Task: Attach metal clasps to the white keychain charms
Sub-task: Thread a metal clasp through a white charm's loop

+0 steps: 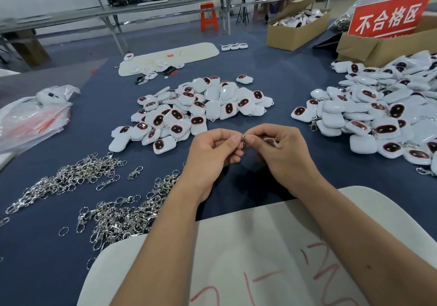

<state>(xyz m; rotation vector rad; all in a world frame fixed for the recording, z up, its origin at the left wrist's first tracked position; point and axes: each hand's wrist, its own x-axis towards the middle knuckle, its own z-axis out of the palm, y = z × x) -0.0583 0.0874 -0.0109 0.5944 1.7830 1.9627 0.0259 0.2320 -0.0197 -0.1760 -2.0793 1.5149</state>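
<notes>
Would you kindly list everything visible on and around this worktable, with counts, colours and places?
metal clasps: many, silver, loose heaps near left
middle charm pile: many, white with dark faces, centre
right charm pile: many, white, clasps among them, right
plastic bag: one, clear with red print, left
cardboard boxes: two, brown, far right
red sign: one, white characters, on the nearer box
stool: one, orange, background
white board: one, red scribbles, under the forearms
left hand: pinches a clasp
right hand: pinches the same clasp, something white in its palm

Red sign in a cardboard box reads "不合格区".
</notes>
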